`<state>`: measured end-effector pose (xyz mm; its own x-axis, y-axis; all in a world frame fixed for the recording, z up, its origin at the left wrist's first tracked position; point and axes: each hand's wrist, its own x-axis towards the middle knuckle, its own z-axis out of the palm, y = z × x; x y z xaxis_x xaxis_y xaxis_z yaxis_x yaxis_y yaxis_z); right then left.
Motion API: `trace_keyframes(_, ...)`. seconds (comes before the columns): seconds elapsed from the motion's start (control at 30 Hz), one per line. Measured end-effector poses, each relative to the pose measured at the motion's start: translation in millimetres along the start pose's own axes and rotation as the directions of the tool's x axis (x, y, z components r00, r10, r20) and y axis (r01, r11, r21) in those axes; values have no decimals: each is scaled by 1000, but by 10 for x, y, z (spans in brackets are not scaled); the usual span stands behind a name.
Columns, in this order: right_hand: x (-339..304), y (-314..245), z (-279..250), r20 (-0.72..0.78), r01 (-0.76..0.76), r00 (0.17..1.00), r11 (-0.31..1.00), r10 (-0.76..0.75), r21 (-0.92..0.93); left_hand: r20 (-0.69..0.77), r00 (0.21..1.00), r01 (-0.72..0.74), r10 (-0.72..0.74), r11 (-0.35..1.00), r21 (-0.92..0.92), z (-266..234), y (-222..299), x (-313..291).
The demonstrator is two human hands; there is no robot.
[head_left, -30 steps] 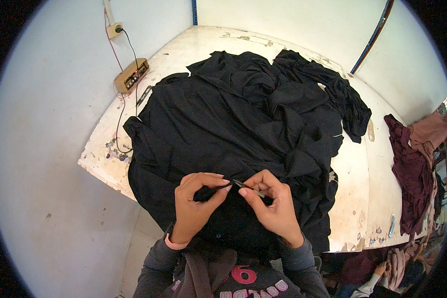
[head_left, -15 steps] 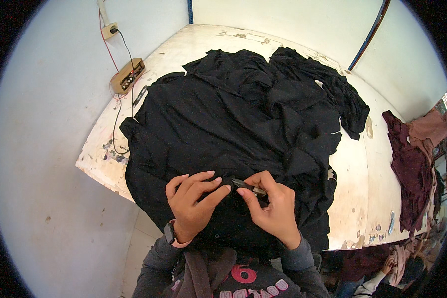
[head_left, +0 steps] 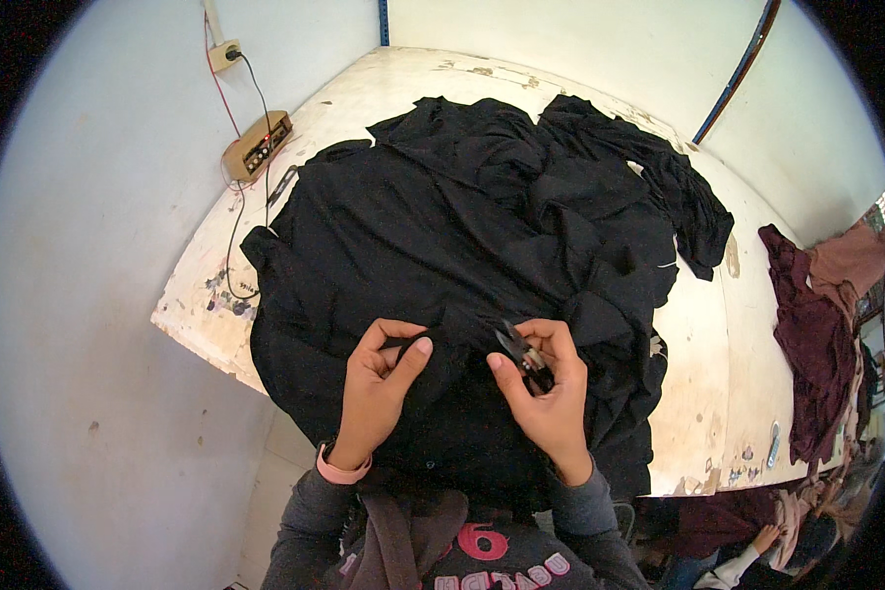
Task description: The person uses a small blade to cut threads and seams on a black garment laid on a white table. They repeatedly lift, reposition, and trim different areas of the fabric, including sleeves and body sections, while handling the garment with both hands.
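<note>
A: Surface [head_left: 703, 334] first: a worn white one in a corner, nearly covered by a heap of black garment [head_left: 482, 226]. Maroon cloth [head_left: 806, 334] hangs off its right side, and a small tan box with wires [head_left: 256, 146] sits at the far left edge.

B: And the hands?

A: The left hand [head_left: 379, 379] pinches a fold of the black garment between thumb and fingers. The right hand [head_left: 546, 388] is closed round small dark snips [head_left: 519, 352], blades pointing at the cloth just between the two hands.

B: So the fabric lies under and between them, near the front edge.

A: Yes. My worry: black blades on black cloth are hard to tell apart, so a snip might nick the fabric or the left fingertips close by.
</note>
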<state>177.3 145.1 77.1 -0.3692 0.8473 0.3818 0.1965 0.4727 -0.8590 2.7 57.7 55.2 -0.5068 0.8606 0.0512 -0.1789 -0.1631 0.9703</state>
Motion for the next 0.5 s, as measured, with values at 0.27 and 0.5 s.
trace_keyframes(0.27, -43, -51, 14, 19, 228, 974, 974, -227, -12, 11, 1000, 16, -15, 997, -74, -76, -51, -2)
trace_keyframes(0.5, -166, -145, 106, 10, 258, 965, 941, -262, -220, 0, 1000, -8, 9, 977, -213, 7, -10, -11)
